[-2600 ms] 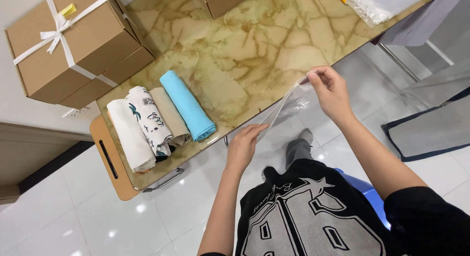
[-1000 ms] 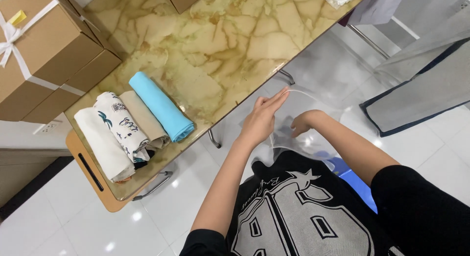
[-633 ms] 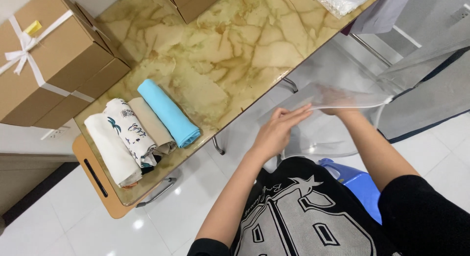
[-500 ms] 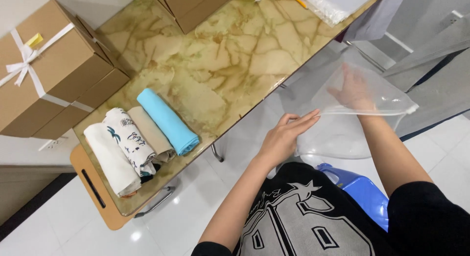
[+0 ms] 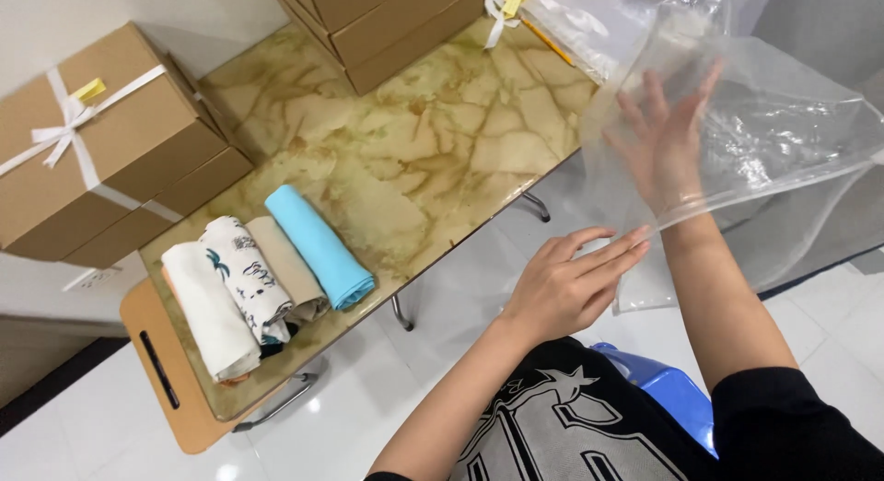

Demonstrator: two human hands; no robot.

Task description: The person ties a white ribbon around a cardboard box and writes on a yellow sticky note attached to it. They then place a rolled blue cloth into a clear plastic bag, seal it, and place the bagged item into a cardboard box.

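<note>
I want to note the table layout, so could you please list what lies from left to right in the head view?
Ribboned box → white roll → patterned roll → beige roll → blue roll → left hand → right hand inside the clear bag.

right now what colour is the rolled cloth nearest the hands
Light blue, plain; the rolled cloth shows best in the head view.
</note>
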